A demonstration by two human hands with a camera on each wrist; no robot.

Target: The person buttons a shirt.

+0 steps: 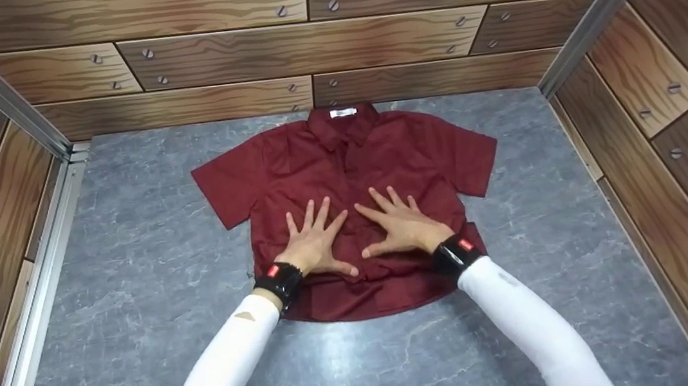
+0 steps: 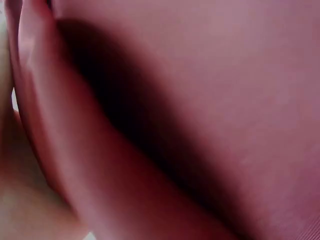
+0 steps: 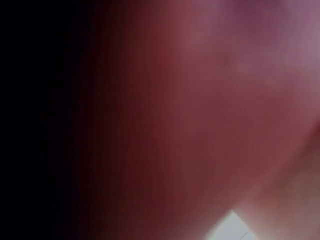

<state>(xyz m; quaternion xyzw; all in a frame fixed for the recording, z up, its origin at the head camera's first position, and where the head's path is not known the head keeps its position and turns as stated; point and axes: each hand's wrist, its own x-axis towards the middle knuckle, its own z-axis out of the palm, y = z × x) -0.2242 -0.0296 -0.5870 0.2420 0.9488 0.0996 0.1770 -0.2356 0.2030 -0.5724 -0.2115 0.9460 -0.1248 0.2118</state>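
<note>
A dark red short-sleeved shirt (image 1: 393, 168) lies spread front side up, its collar (image 1: 343, 129) toward the back wall and both sleeves out to the sides. My left hand (image 1: 316, 241) rests on the lower left front with fingers spread wide. On the other side of the button line my right hand (image 1: 406, 225) lies on the cloth, its fingers also spread. The hem (image 1: 363, 307) bulges toward me below the hands. In the left wrist view, red fabric (image 2: 240, 90) fills the picture with a deep fold. Blurred red cloth (image 3: 200, 130) takes up most of the right wrist view.
The shirt is on a grey marbled tabletop (image 1: 142, 242). Wood-patterned panels (image 1: 225, 57) stand at the back and along both sides. A metal rail (image 1: 39, 305) runs down the left edge. A white label (image 1: 343, 113) sits inside the collar.
</note>
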